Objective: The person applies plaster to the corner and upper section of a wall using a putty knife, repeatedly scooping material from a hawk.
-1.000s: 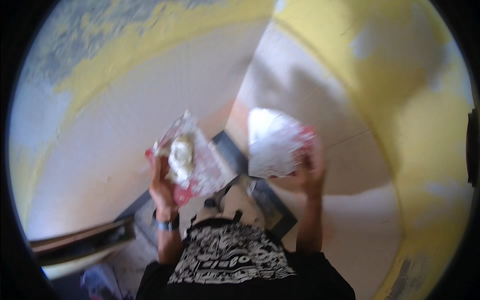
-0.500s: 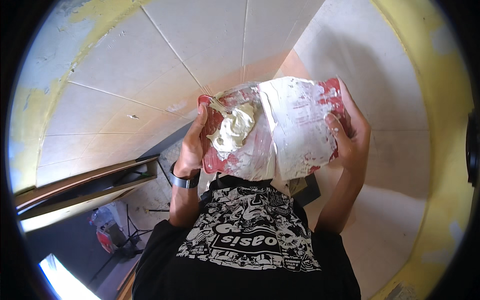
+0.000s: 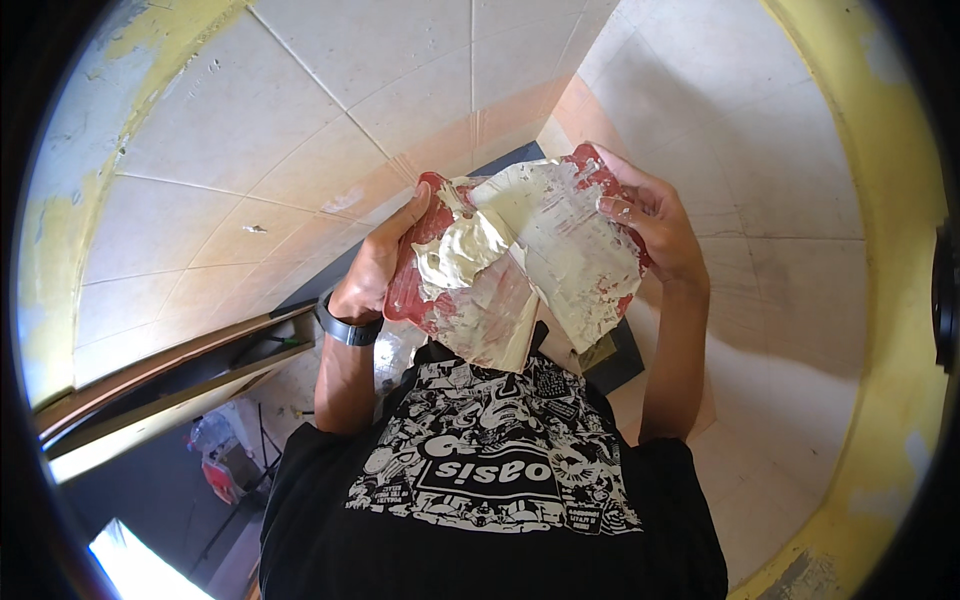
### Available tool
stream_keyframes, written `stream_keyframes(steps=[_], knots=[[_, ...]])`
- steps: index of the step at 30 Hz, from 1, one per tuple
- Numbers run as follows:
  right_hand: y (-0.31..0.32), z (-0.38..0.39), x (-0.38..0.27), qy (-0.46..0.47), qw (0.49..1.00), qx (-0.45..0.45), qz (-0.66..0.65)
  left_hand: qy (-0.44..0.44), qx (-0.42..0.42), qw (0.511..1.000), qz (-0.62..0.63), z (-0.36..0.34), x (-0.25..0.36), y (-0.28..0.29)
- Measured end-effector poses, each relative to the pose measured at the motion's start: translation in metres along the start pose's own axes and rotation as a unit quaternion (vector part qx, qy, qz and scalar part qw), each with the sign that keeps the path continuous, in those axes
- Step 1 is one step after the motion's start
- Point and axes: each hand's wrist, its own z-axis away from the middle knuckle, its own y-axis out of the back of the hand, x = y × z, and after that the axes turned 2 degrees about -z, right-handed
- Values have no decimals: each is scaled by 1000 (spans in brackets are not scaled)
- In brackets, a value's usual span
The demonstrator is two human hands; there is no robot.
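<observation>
Two red plastic putty spreaders, both coated in pale putty, are held up in front of my chest. My left hand (image 3: 385, 262) closes round the outer edge of the left spreader (image 3: 470, 318), thumb on top. On that spreader lies a thick, creamy heap of putty (image 3: 462, 250). My right hand (image 3: 655, 225) grips the right spreader (image 3: 572, 245) by its outer edge, thumb on its smeared face. The upper inner edge of this spreader meets the heap, while the lower inner edges of the two stand apart. My fingers beneath both spreaders are mostly hidden.
Large pale wall tiles (image 3: 350, 60) rise ahead and to the left, with more tiling (image 3: 780, 290) on the right. At the lower left are a wooden-edged ledge (image 3: 180, 410) and a red-and-grey object (image 3: 228, 470). A dark panel (image 3: 615, 365) is partly visible below the right spreader.
Both spreaders have tilted, their lower inner edges spreading apart. The right spreader has moved left, its inner edge now against the putty heap. My right hand has come closer to my left.
</observation>
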Motion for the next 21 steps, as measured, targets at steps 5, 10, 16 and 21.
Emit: stream_keyframes(steps=[5, 10, 16, 21], knots=[[-28, -41, 9, -31, 995, -6, -95, -3, -36, 999, -11, -6, 48, 15], [-43, -36, 5, -20, 989, -5, -146, -18, -34, 999, 21, -4, 54, 10], [-58, -26, -16, 47, 983, 53, -170, -59, -25, 998, -5, -3, 58, 11], [-43, -16, -38, 101, 989, 109, 4, -63, -53, 997, 14, -1, 60, 9]])
